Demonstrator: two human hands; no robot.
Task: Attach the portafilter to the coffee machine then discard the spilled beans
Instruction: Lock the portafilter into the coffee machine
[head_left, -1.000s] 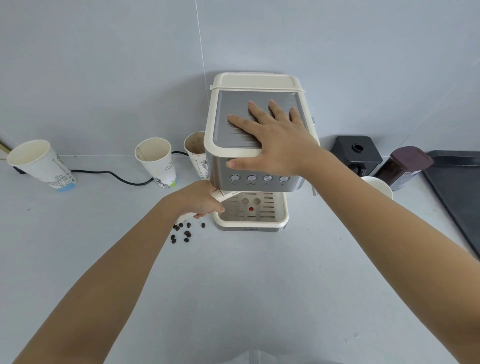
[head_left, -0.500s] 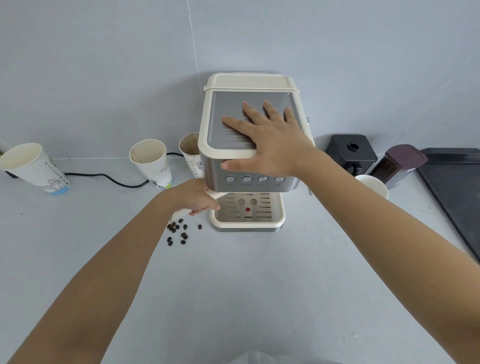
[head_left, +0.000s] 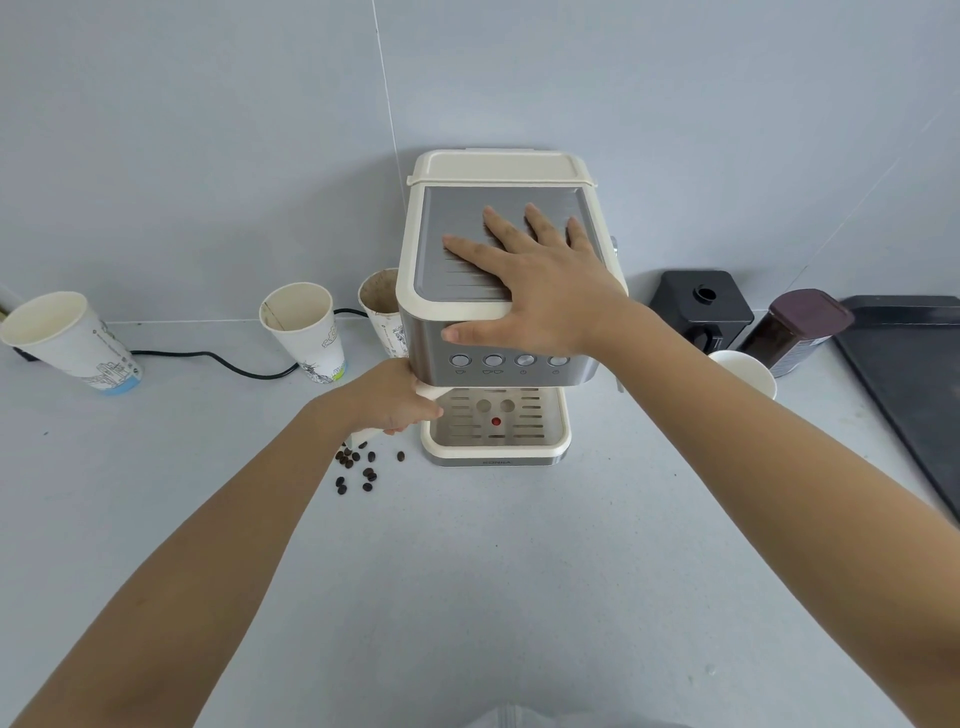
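A cream and steel coffee machine stands against the wall. My right hand lies flat on its top with fingers spread, thumb over the front edge. My left hand is closed around the cream portafilter handle at the machine's lower left; the portafilter's head is hidden under the machine. Several dark spilled beans lie on the counter just left of the drip tray.
Three paper cups stand left of the machine, with a black cable behind them. To the right are a black grinder, a dark jar, a white cup and a black tray.
The view has shifted slightly. My left hand has moved a little right and closer under the machine with the handle. My right hand stays flat on top.
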